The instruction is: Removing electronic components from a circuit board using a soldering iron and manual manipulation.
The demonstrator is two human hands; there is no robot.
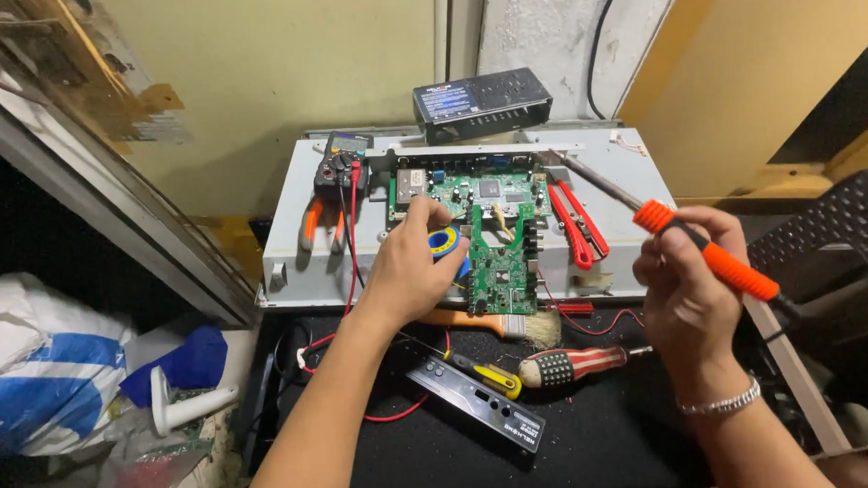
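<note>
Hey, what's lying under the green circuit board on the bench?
The green circuit board lies on a grey metal panel. A paintbrush sits just below its lower edge. Whatever lies directly under the board is covered.

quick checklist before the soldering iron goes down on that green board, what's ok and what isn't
1. Soldering iron gripped in right hand: ok.
2. Iron tip off the circuit board, up near the red pliers: ok.
3. Left hand holds the blue and yellow solder spool at the board: ok.
4. Solder wire fed out: cannot tell.
5. Iron hot: cannot tell.
6. Space by the board: not ok, brush, screwdrivers and red multimeter lead crowd it.
</note>
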